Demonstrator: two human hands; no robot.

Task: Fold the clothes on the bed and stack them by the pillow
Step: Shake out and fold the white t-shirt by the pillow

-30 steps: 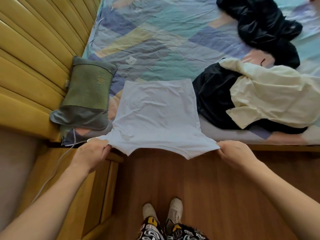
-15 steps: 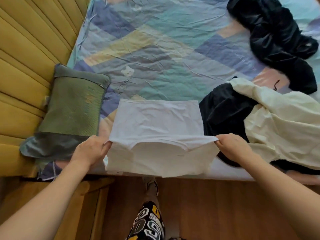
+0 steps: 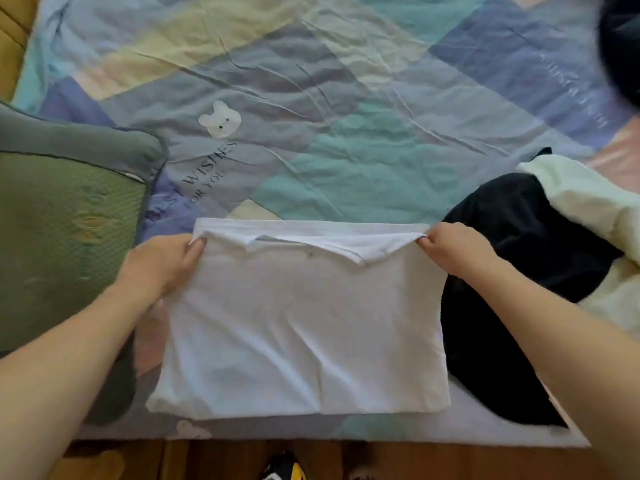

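Observation:
A white T-shirt [image 3: 304, 327] lies folded in half on the patchwork bed sheet [image 3: 346, 116], near the bed's front edge. My left hand [image 3: 162, 265] pinches its far left corner. My right hand [image 3: 453, 247] pinches the far right corner, holding the top layer level with the shirt's far edge. The green pillow [image 3: 65, 237] lies just left of the shirt. To the right is a heap with a black garment [image 3: 512, 271] and a cream garment [image 3: 595, 209] on top of it.
Another black garment [image 3: 623, 46] shows at the top right corner. The yellow padded headboard [image 3: 10, 39] is at the far left. Wooden floor [image 3: 415, 462] runs below the bed's front edge, with my shoe [image 3: 284, 471] on it.
Both hands have carried the shirt's near end away from me and laid it over the far half, so the shirt is now folded in two. The camera has moved closer over the bed.

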